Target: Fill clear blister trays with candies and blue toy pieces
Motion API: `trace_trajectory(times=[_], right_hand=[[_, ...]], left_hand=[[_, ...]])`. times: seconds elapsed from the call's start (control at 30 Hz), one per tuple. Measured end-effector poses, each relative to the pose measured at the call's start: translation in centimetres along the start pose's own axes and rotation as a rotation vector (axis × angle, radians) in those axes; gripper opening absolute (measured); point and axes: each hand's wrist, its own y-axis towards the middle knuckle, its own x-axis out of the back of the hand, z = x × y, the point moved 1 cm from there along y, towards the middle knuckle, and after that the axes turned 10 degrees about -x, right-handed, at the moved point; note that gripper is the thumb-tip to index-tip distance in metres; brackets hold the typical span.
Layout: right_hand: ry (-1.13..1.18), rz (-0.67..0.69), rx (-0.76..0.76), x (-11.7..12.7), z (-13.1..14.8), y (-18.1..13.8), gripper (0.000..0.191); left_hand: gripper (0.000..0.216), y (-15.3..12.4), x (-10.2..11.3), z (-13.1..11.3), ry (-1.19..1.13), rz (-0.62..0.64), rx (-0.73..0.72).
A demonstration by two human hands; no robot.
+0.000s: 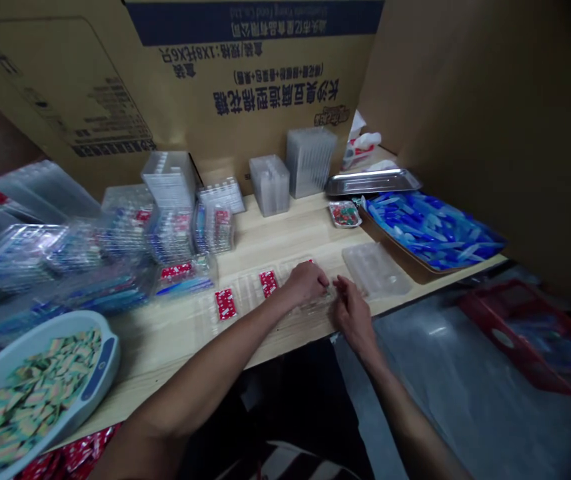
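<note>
My left hand [309, 283] is closed, fingers bent in a pinch over a clear plastic tray [310, 308]; anything inside its fingers is too small to make out. Close by on the right, my right hand [353, 311] curls its fingers together near the tray's right end, and what they hold is hidden. Two more clear trays lie in a row to the left, one with a red packet [225, 304] and another with a second red packet [268, 283]. A stack of clear trays [376, 268] sits just right of my hands.
A carton of blue pieces [435, 227] stands at right, beside a small foil dish [344, 214] and a metal tray [372, 182]. Filled clear packs [172, 233] crowd the left, behind a basin [108, 357] of striped pieces. A red crate [502, 333] is lower right.
</note>
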Motion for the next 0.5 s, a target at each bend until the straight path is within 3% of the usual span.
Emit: trace_trajectory(times=[0.2,0.4,0.5], right_hand=[[-0.153,-0.039,0.112,-0.1,0.6,-0.3,0.049],[-0.091,-0.023,0.100,0.7,1.1,-0.4,0.047],[-0.066,-0.037,0.166,1.5,1.1,-0.6,0.050]], left_hand=[[0.026,0.0,-1.0,-0.3,0.156,0.073,-0.145],[0.021,-0.5,-1.5,0.3,0.198,-0.064,-0.143],[0.024,-1.7,-1.0,0.6,0.169,-0.162,-0.159]])
